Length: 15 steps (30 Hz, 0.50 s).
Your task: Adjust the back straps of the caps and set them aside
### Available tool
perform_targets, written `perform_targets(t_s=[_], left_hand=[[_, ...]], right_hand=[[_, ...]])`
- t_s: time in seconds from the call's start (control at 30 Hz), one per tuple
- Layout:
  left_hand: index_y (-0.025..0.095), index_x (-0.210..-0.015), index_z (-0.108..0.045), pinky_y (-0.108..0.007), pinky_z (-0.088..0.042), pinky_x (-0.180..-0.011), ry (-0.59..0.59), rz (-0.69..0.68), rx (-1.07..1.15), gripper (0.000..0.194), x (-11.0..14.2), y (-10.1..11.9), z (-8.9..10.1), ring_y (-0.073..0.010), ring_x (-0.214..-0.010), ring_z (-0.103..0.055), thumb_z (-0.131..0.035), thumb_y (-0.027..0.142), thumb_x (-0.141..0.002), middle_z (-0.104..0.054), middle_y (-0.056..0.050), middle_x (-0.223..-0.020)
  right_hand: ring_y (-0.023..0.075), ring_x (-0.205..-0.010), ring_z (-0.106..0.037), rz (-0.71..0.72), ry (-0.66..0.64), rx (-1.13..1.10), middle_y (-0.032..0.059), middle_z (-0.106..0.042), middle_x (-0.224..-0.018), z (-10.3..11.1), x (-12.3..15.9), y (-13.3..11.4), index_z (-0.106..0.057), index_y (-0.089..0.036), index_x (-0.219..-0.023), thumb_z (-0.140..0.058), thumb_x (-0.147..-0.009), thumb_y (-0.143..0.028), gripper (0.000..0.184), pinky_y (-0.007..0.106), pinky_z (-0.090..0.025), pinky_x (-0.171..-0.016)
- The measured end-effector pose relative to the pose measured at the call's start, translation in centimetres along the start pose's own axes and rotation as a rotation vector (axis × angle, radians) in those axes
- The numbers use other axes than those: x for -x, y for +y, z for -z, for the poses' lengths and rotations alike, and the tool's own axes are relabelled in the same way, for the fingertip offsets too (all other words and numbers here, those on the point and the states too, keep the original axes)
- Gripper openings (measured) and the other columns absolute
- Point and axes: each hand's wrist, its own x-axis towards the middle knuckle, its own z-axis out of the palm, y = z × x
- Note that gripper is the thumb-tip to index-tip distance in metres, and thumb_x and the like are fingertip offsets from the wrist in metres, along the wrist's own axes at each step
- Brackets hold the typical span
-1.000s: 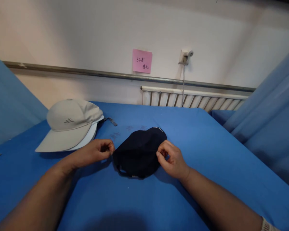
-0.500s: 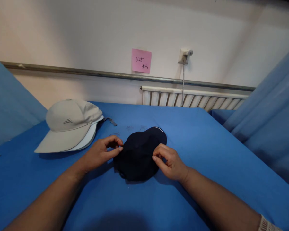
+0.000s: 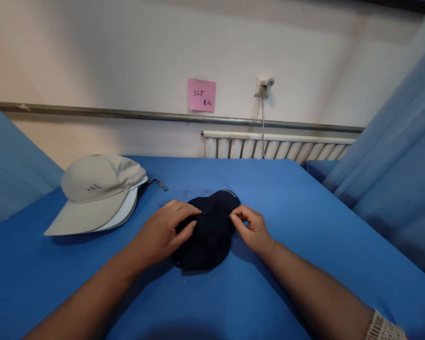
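Note:
A dark navy cap point(image 3: 212, 236) lies on the blue-covered table, its brim pointing away from me and bearing small white lettering along the edge. My left hand point(image 3: 168, 231) rests over the cap's left side, thumb and fingers apart on the crown, not wrapped round it. At the right edge, near where brim meets crown, my right hand point(image 3: 250, 229) pinches the cap between thumb and forefinger. To the left sits a stack of caps, a beige one point(image 3: 92, 184) on top with a striped logo; a pale blue brim point(image 3: 122, 215) shows beneath.
Blue cloth covers the table point(image 3: 286, 203). A dark strap point(image 3: 159, 184) sticks out behind the cap stack. Beyond the far edge are a white radiator point(image 3: 241, 147), a metal rail and a socket with a cord. Blue curtains point(image 3: 393, 156) hang on both sides.
My left hand has moved right from the cap's left edge onto its crown, and its fingers have opened. The right hand has slid a little up along the cap's right edge. The view has shifted slightly.

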Motion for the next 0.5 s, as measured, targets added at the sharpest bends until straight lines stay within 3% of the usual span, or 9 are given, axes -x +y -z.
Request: perform_targets(t_s=[0.23, 0.37, 0.5], left_hand=[[0.022, -0.097, -0.061, -0.029, -0.046, -0.068, -0.128, 0.096, 0.023, 0.018, -1.5, -0.5, 1.6, -0.0178, -0.074, -0.059, -0.052, 0.028, -0.083, -0.064, -0.002, -0.084], [0.021, -0.092, -0.061, -0.028, -0.046, -0.068, -0.143, 0.095, 0.029, 0.015, -3.0, -1.1, 3.2, -0.0167, -0.073, -0.059, -0.054, 0.029, -0.080, -0.063, -0.001, -0.081], [0.021, -0.090, -0.061, -0.028, -0.046, -0.069, -0.246, 0.061, -0.026, 0.015, -3.8, -1.6, 4.2, -0.0165, -0.074, -0.059, -0.053, 0.028, -0.080, -0.064, -0.001, -0.081]], right_hand=[[0.0102, -0.055, -0.046, -0.141, 0.041, -0.088, -0.0040, -0.051, -0.063, 0.2, -0.6, 1.9, -0.058, -0.019, -0.077, -0.053, -0.088, -0.027, 0.014, 0.023, -0.038, -0.055], [0.0100, -0.054, -0.046, -0.175, 0.035, -0.105, -0.0041, -0.051, -0.062, 0.1, -0.7, 2.5, -0.059, -0.018, -0.077, -0.054, -0.087, -0.030, 0.016, 0.023, -0.038, -0.054], [0.0097, -0.054, -0.046, -0.194, 0.035, -0.106, -0.0043, -0.051, -0.062, 0.1, -0.8, 3.1, -0.060, -0.018, -0.077, -0.054, -0.087, -0.031, 0.016, 0.022, -0.038, -0.054]])
